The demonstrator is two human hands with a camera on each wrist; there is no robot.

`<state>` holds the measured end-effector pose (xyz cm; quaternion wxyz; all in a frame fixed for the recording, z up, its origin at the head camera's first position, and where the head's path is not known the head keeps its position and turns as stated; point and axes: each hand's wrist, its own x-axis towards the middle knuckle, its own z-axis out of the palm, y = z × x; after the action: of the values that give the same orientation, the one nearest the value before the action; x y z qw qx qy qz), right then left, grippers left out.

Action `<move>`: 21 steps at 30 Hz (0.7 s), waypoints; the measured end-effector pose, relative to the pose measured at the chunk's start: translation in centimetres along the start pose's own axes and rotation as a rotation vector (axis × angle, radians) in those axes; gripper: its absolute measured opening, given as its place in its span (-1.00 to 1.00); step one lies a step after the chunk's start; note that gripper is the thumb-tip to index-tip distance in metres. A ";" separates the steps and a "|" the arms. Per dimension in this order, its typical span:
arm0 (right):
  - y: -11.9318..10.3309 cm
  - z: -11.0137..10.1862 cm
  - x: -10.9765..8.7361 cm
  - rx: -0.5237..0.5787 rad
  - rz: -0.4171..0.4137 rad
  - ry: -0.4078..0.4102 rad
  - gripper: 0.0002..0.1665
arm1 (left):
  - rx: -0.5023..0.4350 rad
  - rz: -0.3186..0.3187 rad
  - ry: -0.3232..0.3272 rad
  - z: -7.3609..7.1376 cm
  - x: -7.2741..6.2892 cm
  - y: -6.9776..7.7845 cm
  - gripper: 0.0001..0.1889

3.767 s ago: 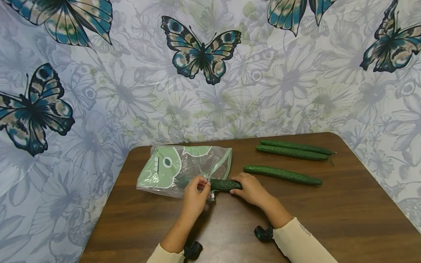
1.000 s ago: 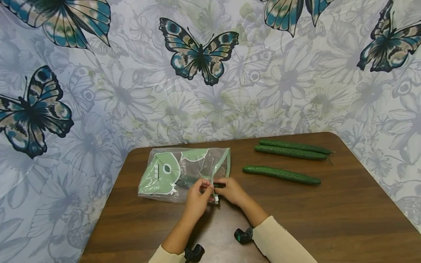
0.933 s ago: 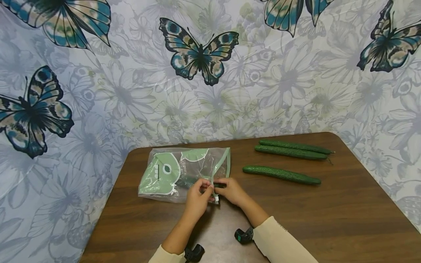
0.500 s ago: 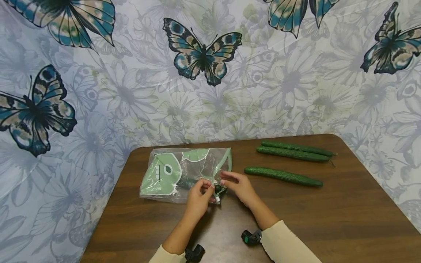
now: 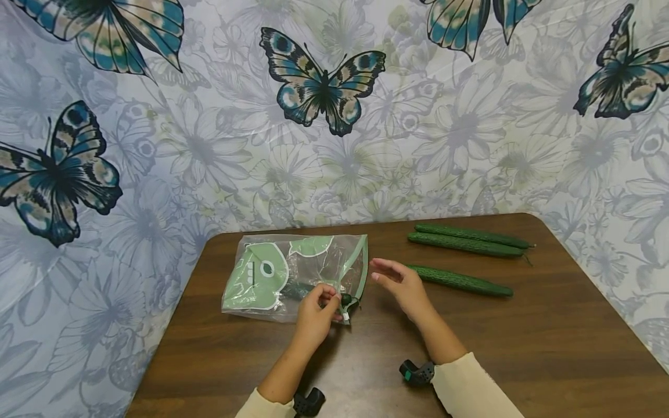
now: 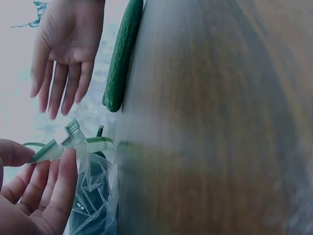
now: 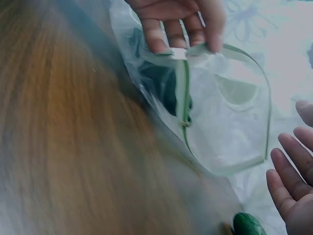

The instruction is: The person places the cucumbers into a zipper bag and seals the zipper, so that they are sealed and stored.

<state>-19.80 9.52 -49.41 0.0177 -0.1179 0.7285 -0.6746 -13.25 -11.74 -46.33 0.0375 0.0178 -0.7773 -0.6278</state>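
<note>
Left hand [image 5: 316, 307]: pinches the rim of the clear bag [image 5: 261, 276] at its mouth.
Right hand [image 5: 405, 293]: empty, fingers relaxed, apart from the bag.
Bag position: on the table [image 5: 564, 331], nine o'clock from the right hand, mouth facing three.
Bagged cucumber [image 5: 346, 299]: inside, one end visible at the mouth.
Single cucumber [image 5: 465, 281]: three o'clock from the right hand, partly hidden behind it.
Paired cucumbers [image 5: 465, 244]: two o'clock.
Progress: we judge one cucumber bagged; three remain outside, mouth unfastened.
Change: against one second ago, we find the right hand withdrawn from the mouth towards three o'clock; the left hand's grip is unchanged.
</note>
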 end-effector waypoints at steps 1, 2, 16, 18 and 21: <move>-0.1 -0.3 0.0 -0.008 0.001 0.010 -0.46 | 0.001 0.001 0.000 0.0 0.0 0.0 -0.93; -0.2 -0.6 -0.1 -0.014 0.005 0.018 -0.46 | 0.003 0.000 0.000 0.0 0.0 0.0 -0.93; 0.0 -5.3 -1.4 -0.048 0.028 0.099 -0.41 | 0.025 0.006 0.005 0.0 0.0 0.0 -0.93; 0.2 -6.0 -1.6 -0.064 0.033 0.118 -0.40 | 0.029 0.007 0.005 0.0 -0.1 0.0 -0.93; 0.3 -7.0 -1.9 -0.091 0.047 0.145 -0.38 | 0.026 0.005 0.004 0.0 -0.1 0.0 -0.92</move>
<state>-19.30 16.80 -49.35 -0.0247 -0.0522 0.7604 -0.6468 -13.19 -11.75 -46.30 0.0404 0.0173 -0.7854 -0.6175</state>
